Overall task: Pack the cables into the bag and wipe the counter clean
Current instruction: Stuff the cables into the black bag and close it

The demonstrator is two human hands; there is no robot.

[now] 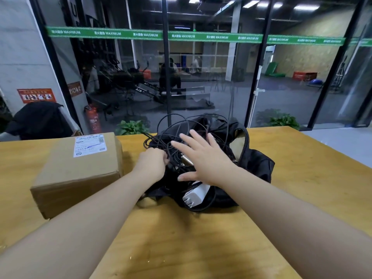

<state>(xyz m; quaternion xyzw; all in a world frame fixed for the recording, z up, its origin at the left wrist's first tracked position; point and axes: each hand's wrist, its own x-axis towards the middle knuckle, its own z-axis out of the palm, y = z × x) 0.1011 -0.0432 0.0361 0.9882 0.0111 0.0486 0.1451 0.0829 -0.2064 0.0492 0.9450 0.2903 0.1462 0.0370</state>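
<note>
A person's 2 hands work at a black bag on a wooden counter. The left hand pinches tangled black cables heaped over the bag's opening; the right hand spreads its fingers flat, seemingly pressing them in.

Black cables, black bag; yellow wooden counter

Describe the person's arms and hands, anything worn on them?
Both forearms are bare up to the frame edge: no sleeves show. The left hand and right hand wear no gloves, and no watch, bracelet or ring is visible. No markings can be made out.
</note>
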